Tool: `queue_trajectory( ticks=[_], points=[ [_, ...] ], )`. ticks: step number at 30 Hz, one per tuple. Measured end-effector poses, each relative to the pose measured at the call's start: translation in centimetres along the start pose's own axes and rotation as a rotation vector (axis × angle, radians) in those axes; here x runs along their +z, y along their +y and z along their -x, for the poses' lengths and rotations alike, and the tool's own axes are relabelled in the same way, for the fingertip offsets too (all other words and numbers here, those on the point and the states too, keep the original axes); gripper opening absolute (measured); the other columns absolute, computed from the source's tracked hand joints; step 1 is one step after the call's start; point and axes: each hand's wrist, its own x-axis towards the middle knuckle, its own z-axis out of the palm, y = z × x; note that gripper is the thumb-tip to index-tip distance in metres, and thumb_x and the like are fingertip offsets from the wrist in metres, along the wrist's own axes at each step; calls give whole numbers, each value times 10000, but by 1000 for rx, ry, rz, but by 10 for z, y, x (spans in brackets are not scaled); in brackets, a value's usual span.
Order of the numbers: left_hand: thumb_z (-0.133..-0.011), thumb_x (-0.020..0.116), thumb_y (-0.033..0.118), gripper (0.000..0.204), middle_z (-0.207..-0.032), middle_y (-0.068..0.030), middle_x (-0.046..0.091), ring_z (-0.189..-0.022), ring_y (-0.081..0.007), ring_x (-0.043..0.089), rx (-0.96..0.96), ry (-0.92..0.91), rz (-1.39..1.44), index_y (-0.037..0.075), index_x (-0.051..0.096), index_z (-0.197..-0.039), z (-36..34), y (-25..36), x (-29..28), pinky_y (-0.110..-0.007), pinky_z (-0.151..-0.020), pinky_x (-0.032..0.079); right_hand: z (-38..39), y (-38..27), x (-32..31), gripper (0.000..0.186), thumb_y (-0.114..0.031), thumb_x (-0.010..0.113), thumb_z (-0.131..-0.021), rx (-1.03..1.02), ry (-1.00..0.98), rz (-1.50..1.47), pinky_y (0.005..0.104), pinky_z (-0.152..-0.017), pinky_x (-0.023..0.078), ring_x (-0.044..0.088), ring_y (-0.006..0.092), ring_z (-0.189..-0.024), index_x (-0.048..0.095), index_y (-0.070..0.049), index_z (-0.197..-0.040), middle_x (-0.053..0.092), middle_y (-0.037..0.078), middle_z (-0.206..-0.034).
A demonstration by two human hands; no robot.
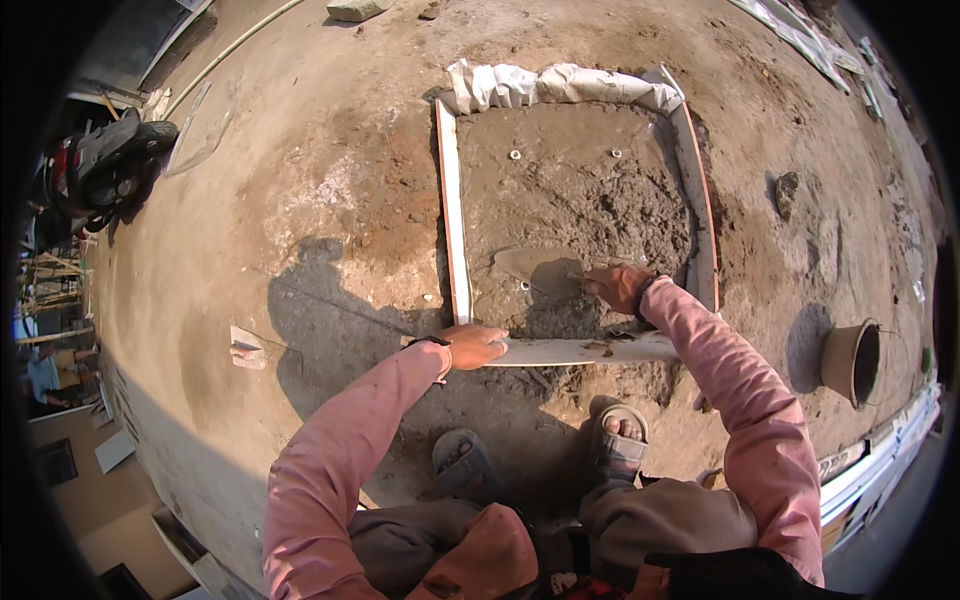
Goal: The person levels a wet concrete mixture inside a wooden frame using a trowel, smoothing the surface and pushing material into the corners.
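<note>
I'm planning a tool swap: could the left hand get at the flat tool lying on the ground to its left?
Probably yes, with a sideways lean: the left hand rests at the near-left corner of the frame, and nothing upright appears to stand between it and the flat tool.

trowel (530, 265): on mortar (570, 180) | mortar: wet, partly lumpy | frame (453, 220): enclosing mortar

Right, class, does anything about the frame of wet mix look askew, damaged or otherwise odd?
Yes: crumpled white sheeting bunches along the frame's far side, unlike the flatter near board. The wet mix also looks uneven: rough and lumpy toward the right, smoother at left.
</note>
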Motion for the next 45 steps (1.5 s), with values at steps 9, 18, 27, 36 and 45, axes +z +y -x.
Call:
queue_trajectory(
  ticks=[9, 18, 27, 36, 45],
  points=[
    [-949, 348, 479, 571, -1284, -182, 527, -1173, -364, 495, -85, -2, 105, 49, 481, -1300, 22, 29, -1, -406, -975, 372, -2, -19, -22, 342, -312, 507, -855, -188, -49, 193, 417, -716, 514, 648, 324, -774, 584, -152, -1147, 660, 131, -835],
    [-943, 286, 519, 591, -1119, -221, 588, -1061, -389, 530, -77, 92, 140, 46, 542, -1186, 36, 31, 7, -434, -915, 389, -55, -33, -46, 282, -250, 495, -838, -179, -254, 519, 424, -710, 523, 664, 290, -832, 617, -185, -1084, 676, 109, -871],
    [-942, 314, 461, 510, -939, -219, 622, -919, -403, 568, -104, 167, 52, 48, 598, -1037, 34, 36, 9, -477, -840, 411, -69, -15, -47, 306, -275, 482, -848, -263, -338, 441, 434, -746, 528, 664, 288, -854, 627, -200, -1107, 684, 99, -924],
    [-935, 356, 461, 510, -1053, -195, 633, -1013, -396, 568, -141, 208, 52, 67, 575, -1173, 35, 33, 15, -457, -896, 418, -108, -5, -102, 299, -315, 451, -881, 68, -46, 393, 436, -788, 518, 651, 302, -915, 610, -191, -1102, 673, 103, -988],
    [-934, 364, 437, 463, -1067, -180, 621, -975, -380, 578, -25, 299, 67, 66, 589, -1094, 30, 32, 16, -474, -840, 441, -120, 6, -83, 328, -320, 450, -882, -7, -129, 440, 450, -795, 516, 649, 318, -912, 594, -235, -1164, 669, 111, -1011]
  ],
)
